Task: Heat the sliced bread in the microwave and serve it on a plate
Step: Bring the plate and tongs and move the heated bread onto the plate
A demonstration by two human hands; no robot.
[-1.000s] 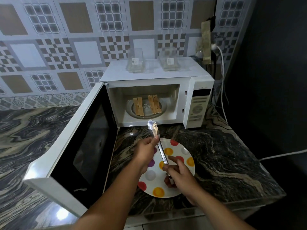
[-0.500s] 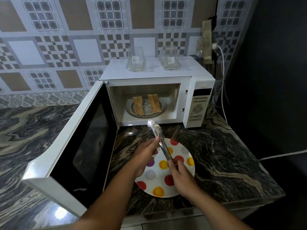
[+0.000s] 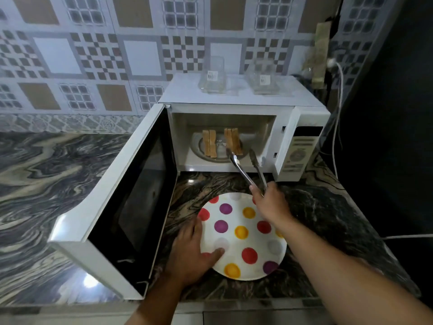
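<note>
A white microwave (image 3: 302,114) stands on the counter with its door (image 3: 112,202) swung wide open to the left. Several toasted bread strips lie on its glass turntable, one pair on the left (image 3: 209,143) and another group on the right (image 3: 232,140). My right hand (image 3: 271,202) grips metal tongs (image 3: 248,168); their spread tips reach into the cavity at the right bread group. A white plate with coloured dots (image 3: 243,235) lies on the counter in front. My left hand (image 3: 189,252) rests on the plate's left rim, thumb on top.
Two clear glass containers (image 3: 212,76) (image 3: 263,78) sit on top of the microwave. Cables (image 3: 337,118) hang at the right beside a dark wall. The marble counter (image 3: 46,184) extends left behind the open door; its front edge is close to me.
My left hand let go of the tongs and dropped onto the plate's left rim. My right hand carried the tongs forward, and their tips opened inside the microwave.
</note>
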